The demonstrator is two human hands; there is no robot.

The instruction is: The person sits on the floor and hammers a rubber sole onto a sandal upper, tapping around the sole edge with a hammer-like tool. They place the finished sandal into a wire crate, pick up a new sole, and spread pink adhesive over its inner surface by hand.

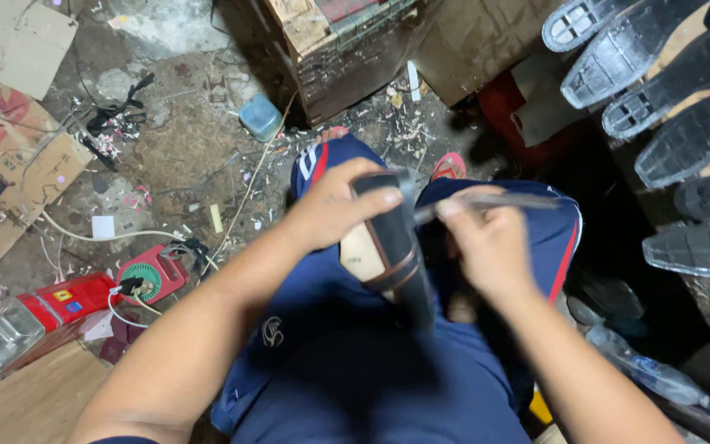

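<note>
My left hand grips a black shoe sole piece with a tan inner face and a brown band, held upright over my lap. My right hand holds a thin grey blade-like tool, blurred by motion, with its tip against the top edge of the sole. Both hands sit above my knees, which are in dark blue shorts with red and white stripes.
Several black shoe soles lie in a row at the upper right. A wooden block stands ahead. Cardboard, a red appliance, a round red device with a white cord, a plastic bottle and scraps litter the floor.
</note>
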